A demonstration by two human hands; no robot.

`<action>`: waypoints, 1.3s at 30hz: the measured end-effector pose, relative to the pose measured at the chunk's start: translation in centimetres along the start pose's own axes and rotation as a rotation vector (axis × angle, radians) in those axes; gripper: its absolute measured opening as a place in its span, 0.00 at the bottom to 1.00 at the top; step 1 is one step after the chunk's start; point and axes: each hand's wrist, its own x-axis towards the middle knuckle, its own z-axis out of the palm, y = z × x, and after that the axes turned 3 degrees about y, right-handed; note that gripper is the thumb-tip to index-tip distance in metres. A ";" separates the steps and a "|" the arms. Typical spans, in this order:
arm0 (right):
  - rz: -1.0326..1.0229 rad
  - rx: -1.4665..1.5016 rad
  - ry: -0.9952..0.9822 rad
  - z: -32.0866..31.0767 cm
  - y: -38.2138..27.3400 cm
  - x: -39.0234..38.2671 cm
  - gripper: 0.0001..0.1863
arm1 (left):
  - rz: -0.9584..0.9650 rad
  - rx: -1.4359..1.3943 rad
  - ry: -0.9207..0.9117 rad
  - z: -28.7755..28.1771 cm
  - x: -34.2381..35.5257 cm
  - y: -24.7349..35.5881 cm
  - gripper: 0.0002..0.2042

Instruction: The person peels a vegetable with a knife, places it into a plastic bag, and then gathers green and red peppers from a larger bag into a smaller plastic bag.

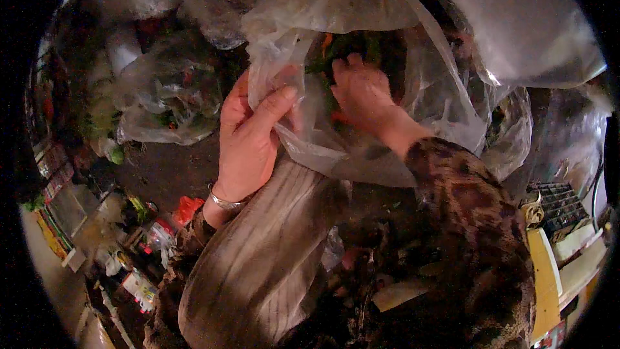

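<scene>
A large clear plastic bag (445, 100) stands with its mouth open in front of me. My left hand (255, 123), with a silver bangle at the wrist, pinches the bag's left rim between thumb and fingers. Through the mouth reaches my right hand (365, 87), its fingers curled down at the contents. Dark green leafy stuff (371, 45) lies in there, with small orange-red pieces (327, 43) among it. What the right fingertips hold is hidden and dim.
Another clear bag (168, 116) with greens sits to the left, and a big plastic sheet or bag (529, 32) at upper right. A black slotted crate (562, 207) is at right. Small packets and a red bag (187, 210) lie lower left. Striped cloth (258, 258) covers my lap.
</scene>
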 end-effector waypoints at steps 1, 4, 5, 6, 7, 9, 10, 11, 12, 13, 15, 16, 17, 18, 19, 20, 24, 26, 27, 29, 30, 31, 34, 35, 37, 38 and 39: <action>0.101 -0.009 -0.184 0.3 -0.5 0.8 0.19 | 0.002 0.005 -0.002 0.3 -0.1 0.2 0.14; 0.195 0.046 -0.428 -0.8 -0.5 1.5 0.24 | -0.016 -0.006 0.124 0.8 -0.3 0.1 0.14; 0.188 0.107 -0.485 -1.1 -0.2 1.4 0.27 | -0.019 -0.004 0.069 0.2 -0.1 -0.1 0.14; 0.183 0.114 -0.492 -0.9 0.5 0.8 0.27 | -0.024 -0.002 0.023 -0.2 -0.1 -0.1 0.14; 0.173 0.181 -0.373 -1.4 2.0 -0.2 0.25 | -0.025 -0.009 0.016 0.0 -0.1 0.0 0.14; 0.238 0.293 -0.278 -2.8 4.3 -0.7 0.25 | -0.015 -0.005 0.016 0.0 -0.1 0.1 0.14; 0.323 0.321 -0.298 -4.6 5.4 -0.1 0.26 | -0.015 -0.012 0.015 -0.1 -0.1 0.1 0.14; 0.370 0.335 -0.238 -5.2 7.1 0.1 0.24 | -0.012 -0.013 0.009 0.0 -0.1 0.1 0.14; 0.415 0.345 -0.176 -6.0 8.4 0.3 0.22 | -0.008 -0.016 0.000 0.1 -0.1 0.2 0.14; 0.414 0.345 -0.178 -7.1 8.8 0.5 0.22 | -0.009 -0.018 0.002 0.1 -0.1 0.1 0.14; 0.502 0.359 -0.100 -9.6 9.1 1.2 0.20 | -0.006 -0.002 0.058 0.4 -0.2 0.1 0.14; 0.502 0.359 -0.101 -10.0 9.0 1.3 0.20 | -0.007 -0.002 0.058 0.3 -0.2 0.1 0.14; 0.447 0.433 -0.127 -10.3 8.9 1.4 0.19 | -0.007 -0.002 0.038 0.1 -0.1 0.0 0.14; 0.391 0.507 -0.152 -10.3 8.7 1.5 0.19 | -0.006 -0.001 0.019 0.0 -0.1 0.0 0.14; 0.391 0.509 -0.152 -10.2 8.1 1.8 0.19 | -0.006 0.000 0.020 0.0 -0.1 0.1 0.14; 0.379 0.416 -0.215 -10.0 7.2 2.3 0.19 | -0.002 0.005 0.021 0.0 -0.1 0.1 0.14; 0.242 0.225 -0.312 -7.3 5.3 2.7 0.20 | 0.004 0.002 0.029 0.5 -0.2 0.2 0.14; 0.184 0.152 -0.345 -5.8 3.2 3.4 0.20 | -0.004 0.006 0.028 0.2 -0.2 0.0 0.14; 0.116 0.043 -0.406 -4.9 2.1 3.6 0.19 | -0.008 0.008 0.023 0.1 -0.3 0.1 0.14; 0.061 -0.075 -0.460 -3.9 1.3 3.7 0.17 | -0.004 0.005 -0.003 0.2 -0.2 0.0 0.14; 0.013 -0.106 -0.480 -3.3 1.3 3.9 0.15 | -0.003 0.003 -0.016 0.2 -0.2 -0.1 0.13; -0.034 -0.138 -0.500 -2.9 1.6 4.2 0.13 | -0.002 0.003 -0.020 0.3 -0.1 0.0 0.13; 0.006 -0.153 -0.722 -2.3 3.2 4.6 0.14 | -0.012 0.009 0.000 0.4 -0.2 0.2 0.13; 0.007 -0.163 -0.722 -2.8 3.8 4.2 0.14 | -0.007 0.016 -0.007 0.4 -0.1 0.2 0.13; -0.129 -0.136 -0.555 -3.6 4.8 2.9 0.15 | 0.000 0.025 -0.004 0.3 0.0 0.2 0.13; -0.103 -0.063 -0.480 -3.9 5.4 2.1 0.18 | 0.000 0.014 -0.018 0.4 0.0 0.2 0.13; -0.113 -0.053 -0.482 -3.6 6.4 1.1 0.18 | -0.004 0.015 -0.009 0.3 0.0 0.1 0.13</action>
